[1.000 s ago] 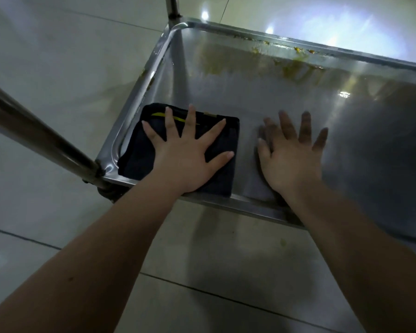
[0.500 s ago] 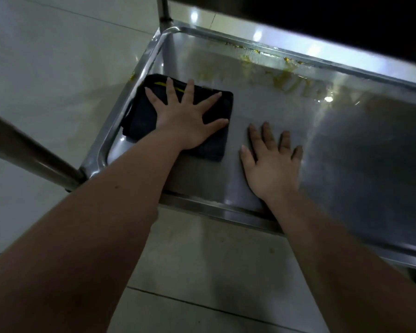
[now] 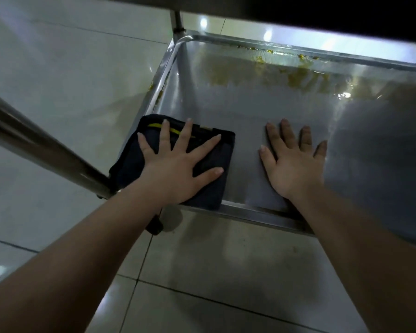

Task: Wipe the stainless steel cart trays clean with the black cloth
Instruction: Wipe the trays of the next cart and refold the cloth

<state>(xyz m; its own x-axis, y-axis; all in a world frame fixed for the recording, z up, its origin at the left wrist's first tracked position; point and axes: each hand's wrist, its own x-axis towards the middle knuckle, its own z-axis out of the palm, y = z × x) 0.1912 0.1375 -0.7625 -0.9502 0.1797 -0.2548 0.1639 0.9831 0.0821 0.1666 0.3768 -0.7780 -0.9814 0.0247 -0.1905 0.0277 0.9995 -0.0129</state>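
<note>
Across the left side and bottom of the frame, a pale glossy tiled floor [image 3: 58, 80], flecked with light reflections. Filling the centre and right, a stainless steel cart tray [image 3: 250, 111], shallow, with a raised rim; dull and smeary over the middle, darker toward the right edge. Along the top edge, a dark band [image 3: 322, 10], seemingly the underside of a higher shelf. Running diagonally from the left edge down to the tray's near left corner, a thick steel tube [image 3: 34, 140]. At upper centre, a thinner upright post [image 3: 177, 20] meeting the far left corner. Along the far rim, upper right of centre, yellow-brown stains [image 3: 298, 75], thickest in a smear just below the rim, with a few specks down the left rim too.

In the tray's near left corner, left of centre in the frame, the black cloth [image 3: 130, 164], folded to a rough square, lying flat on the steel, its near edge reaching the front rim, a yellow stripe [image 3: 154, 126] near its far edge. On top of it, the left hand [image 3: 175, 169], palm down, all five fingers straight and spread wide, pressing the cloth against the tray; no curl, no pinch. Just right of centre, the right hand [image 3: 296, 164], also palm down, flat on bare steel, fingers straight and only slightly apart, thumb out to the left; touching the tray alone, apart from the cloth. Below the cloth's near edge, a small black part [image 3: 155, 225], likely a caster, half hidden behind the left forearm.
</note>
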